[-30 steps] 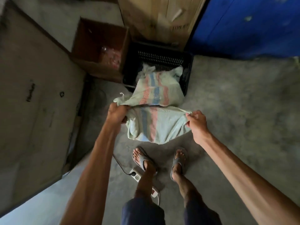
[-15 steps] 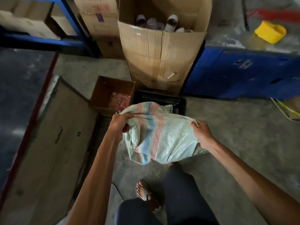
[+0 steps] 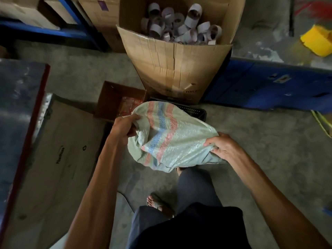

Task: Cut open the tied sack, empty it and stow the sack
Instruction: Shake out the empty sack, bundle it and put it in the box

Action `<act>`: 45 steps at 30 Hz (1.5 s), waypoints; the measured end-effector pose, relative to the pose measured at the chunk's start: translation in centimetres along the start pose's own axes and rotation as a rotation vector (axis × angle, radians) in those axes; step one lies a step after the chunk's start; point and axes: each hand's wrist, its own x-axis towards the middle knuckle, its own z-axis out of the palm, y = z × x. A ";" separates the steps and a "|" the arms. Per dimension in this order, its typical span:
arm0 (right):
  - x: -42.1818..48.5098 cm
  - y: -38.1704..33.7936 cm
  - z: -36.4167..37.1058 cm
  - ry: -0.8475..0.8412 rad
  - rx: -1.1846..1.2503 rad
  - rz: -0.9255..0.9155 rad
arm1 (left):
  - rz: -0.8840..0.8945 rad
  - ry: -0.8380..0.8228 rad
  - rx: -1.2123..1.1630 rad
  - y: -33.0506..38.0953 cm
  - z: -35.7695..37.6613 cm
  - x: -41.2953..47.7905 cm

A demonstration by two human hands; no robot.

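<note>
Grey concrete floor (image 3: 260, 141), a tall carton of cardboard tubes (image 3: 179, 29) at top centre — mid-frame, the striped woven sack (image 3: 167, 139) hangs bunched, left hand (image 3: 125, 126) and right hand (image 3: 222, 146) each gripping an edge.

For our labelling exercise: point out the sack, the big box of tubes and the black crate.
sack (image 3: 167, 139): head view, its striped middle.
big box (image 3: 172, 69): head view, its front wall.
crate (image 3: 195, 111): head view, its meshed rim beyond the sack.
</note>
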 end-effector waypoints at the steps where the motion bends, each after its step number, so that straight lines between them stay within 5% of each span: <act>1: 0.1 -0.3 -0.4 0.004 0.021 0.004 | -0.001 -0.009 -0.015 0.3 0.1 -0.1; 12: -1.7 -5.0 -2.0 0.005 0.278 -0.021 | 0.025 -0.020 -0.209 4.6 0.0 -0.5; 22: 0.2 -8.7 -2.8 0.035 0.251 -0.090 | 0.026 -0.100 -0.399 7.9 -2.1 0.2; 26: 2.2 -7.8 -4.4 0.148 -0.042 -0.189 | -0.013 -0.126 -0.447 9.0 -4.5 1.2; 31: 4.6 -5.1 -2.4 0.258 -0.303 -0.260 | -0.008 -0.159 -0.193 7.1 -3.7 2.1; 35: 6.7 -4.9 -2.1 0.412 -0.601 -0.242 | -0.111 -0.062 -0.238 5.6 -6.7 4.2; 39: 10.3 -3.4 -4.2 0.340 -0.768 -0.163 | -0.128 -0.081 -0.314 3.9 -7.8 3.9; 45: 10.1 0.3 -2.5 0.335 -0.202 -0.182 | -0.149 -0.051 -0.467 1.9 -6.3 1.9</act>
